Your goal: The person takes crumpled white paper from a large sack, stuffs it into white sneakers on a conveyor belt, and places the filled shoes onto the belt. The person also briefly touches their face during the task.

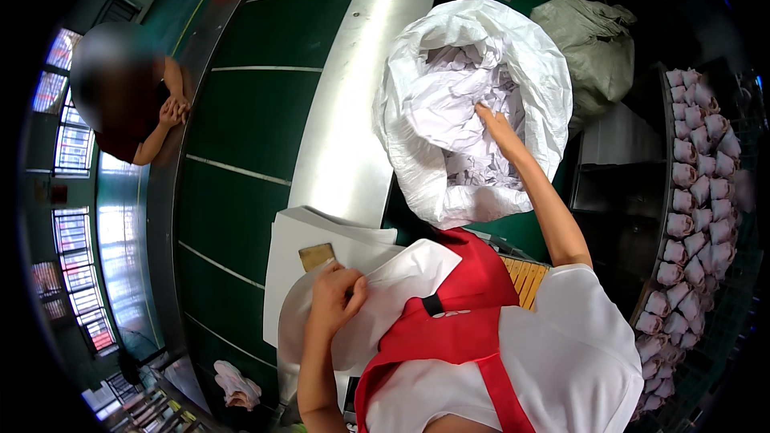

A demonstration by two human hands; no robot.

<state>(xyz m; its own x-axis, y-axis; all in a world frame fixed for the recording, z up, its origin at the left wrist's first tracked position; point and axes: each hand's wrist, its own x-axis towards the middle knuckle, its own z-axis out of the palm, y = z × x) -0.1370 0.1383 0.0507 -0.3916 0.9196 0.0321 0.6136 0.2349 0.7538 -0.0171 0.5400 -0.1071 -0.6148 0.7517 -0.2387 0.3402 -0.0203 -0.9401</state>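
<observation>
My right arm reaches into a big white woven sack point(553, 104) whose rim is folded outward. There my right hand point(499, 130) has its fingers closed at the edge of a crumpled sheet of white paper point(445, 104), with more crumpled paper beneath it. My left hand point(333, 298) is curled over a curved white sheet point(393, 293) in front of me; whatever its fingers hold, if anything, is hidden. Just beyond that hand, a small brown block point(316, 256) lies on a stack of white sheets point(282, 273).
A green conveyor belt point(241, 124) with white cross lines runs along the left, beside a metal ledge point(341, 136). Across it sits a person point(128, 104) with hands together. A grey-green sack point(589, 56) stands behind mine. Racked pinkish-white shoe-like pieces point(690, 216) line the right.
</observation>
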